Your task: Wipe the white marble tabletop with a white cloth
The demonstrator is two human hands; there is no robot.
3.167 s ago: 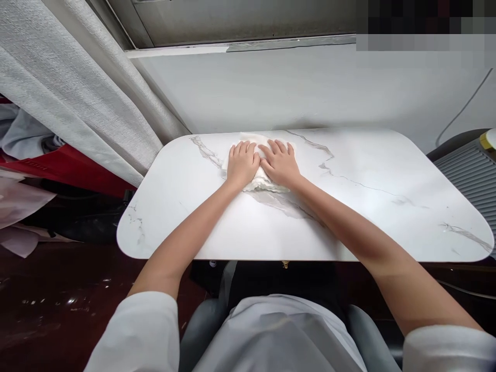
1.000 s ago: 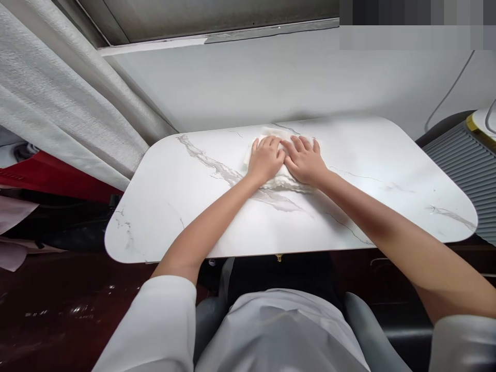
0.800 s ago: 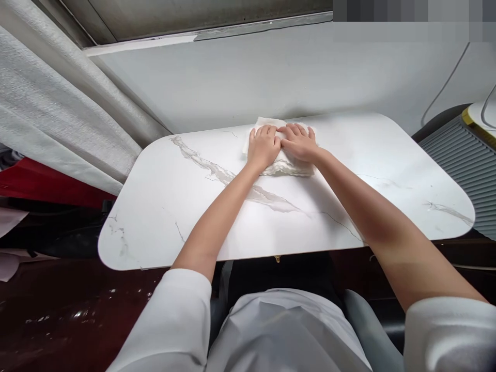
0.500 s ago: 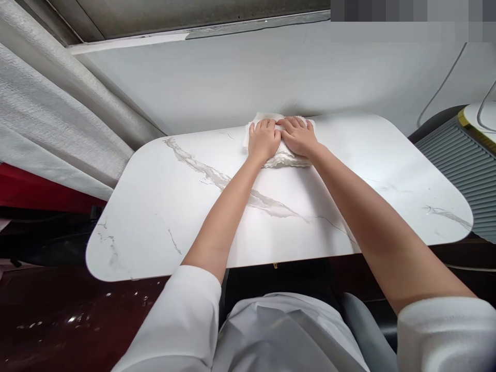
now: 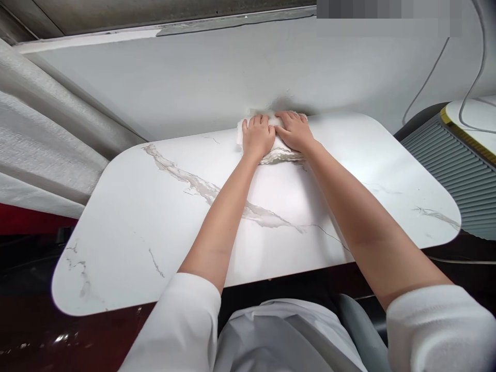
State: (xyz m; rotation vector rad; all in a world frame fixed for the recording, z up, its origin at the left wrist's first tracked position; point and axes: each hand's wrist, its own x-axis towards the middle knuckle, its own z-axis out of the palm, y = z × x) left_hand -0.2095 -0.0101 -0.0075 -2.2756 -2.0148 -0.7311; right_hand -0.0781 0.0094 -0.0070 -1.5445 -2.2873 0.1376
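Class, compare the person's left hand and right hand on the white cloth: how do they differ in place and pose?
The left hand presses the folded white cloth's left part, its forearm nearly straight up the picture; the right hand presses the right part, its forearm slanting in from the right. Both lie flat, palms down, side by side at the marble table's far edge.

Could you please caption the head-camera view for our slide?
Left hand and right hand press flat on a folded white cloth at the marble table's far edge.

2 hands [image 5: 258, 137], 1 white cloth [image 5: 279, 153], 1 marble table [image 5: 127, 217], 1 curtain [image 5: 46, 139].
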